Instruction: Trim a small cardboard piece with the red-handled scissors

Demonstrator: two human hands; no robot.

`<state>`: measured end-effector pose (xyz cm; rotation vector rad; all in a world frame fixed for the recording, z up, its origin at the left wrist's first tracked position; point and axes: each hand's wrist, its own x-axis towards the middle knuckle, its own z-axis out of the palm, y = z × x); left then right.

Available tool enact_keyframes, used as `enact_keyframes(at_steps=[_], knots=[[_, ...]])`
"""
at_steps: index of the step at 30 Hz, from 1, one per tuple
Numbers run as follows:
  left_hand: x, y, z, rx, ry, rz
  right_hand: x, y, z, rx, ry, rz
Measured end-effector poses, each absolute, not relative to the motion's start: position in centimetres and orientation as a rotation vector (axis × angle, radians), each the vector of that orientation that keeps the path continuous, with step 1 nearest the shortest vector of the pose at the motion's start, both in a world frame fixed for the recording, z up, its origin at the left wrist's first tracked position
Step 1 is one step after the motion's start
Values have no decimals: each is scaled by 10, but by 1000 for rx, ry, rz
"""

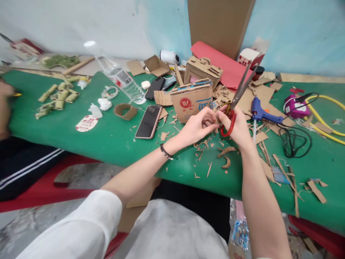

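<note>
My right hand (238, 127) is closed round a pair of scissors (228, 130) with red handles; their blades point up and away, parted a little. Beside it, my left hand (198, 126) has its thumb and fingers pinched together close to the right thumb. Whatever small piece lies between the fingertips is mostly hidden. Just behind my left hand stands a cardboard box (185, 102) with red and blue print. Curled cardboard scraps (225, 162) are strewn on the green table (129, 151) below both hands.
Left of the hands are a phone (148, 121), a cardboard ring (125, 112) and a tilted water bottle (121, 79). To the right lie a blue glue gun (265, 113), a purple device (295, 106) and a yellow cable (323, 131). Another person's arm (4, 108) shows at far left.
</note>
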<state>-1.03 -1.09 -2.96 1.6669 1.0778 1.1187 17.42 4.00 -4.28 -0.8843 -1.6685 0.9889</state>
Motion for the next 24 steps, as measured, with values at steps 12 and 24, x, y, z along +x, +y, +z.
enact_keyframes(at_steps=[12, 24], knots=[[10, 0, -41, 1244, 1004, 1197, 178, 35, -32, -946, -1625, 1095], [29, -7, -36, 2583, 1207, 830, 208, 56, -41, -1451, -1197, 163]])
